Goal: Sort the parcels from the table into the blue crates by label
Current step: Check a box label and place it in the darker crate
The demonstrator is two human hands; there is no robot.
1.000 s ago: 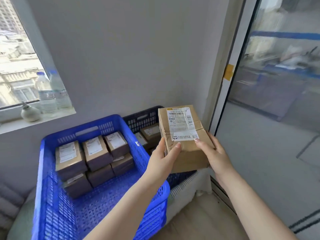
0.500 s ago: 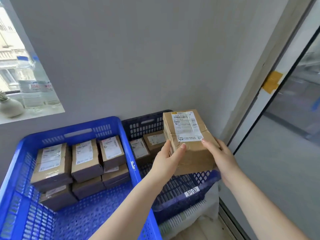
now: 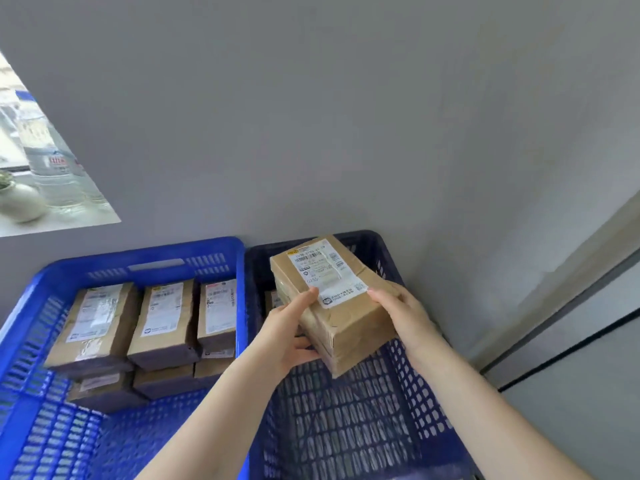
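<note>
Brown parcel [image 3: 341, 306], label up, held over the dark blue crate [image 3: 408, 393] near its far end. Left hand [image 3: 287, 336] grips its left edge, thumb on top; right hand [image 3: 403, 311] grips the right edge. Bright blue crate [image 3: 34, 341] beside it holds stacked parcels [image 3: 162, 323] along its far wall.

A brown parcel [image 3: 341, 303] (white label up) is tilted above the dark crate [image 3: 408, 403]; labelled parcels [image 3: 162, 323] are stacked in the bright crate [image 3: 41, 341].
</note>
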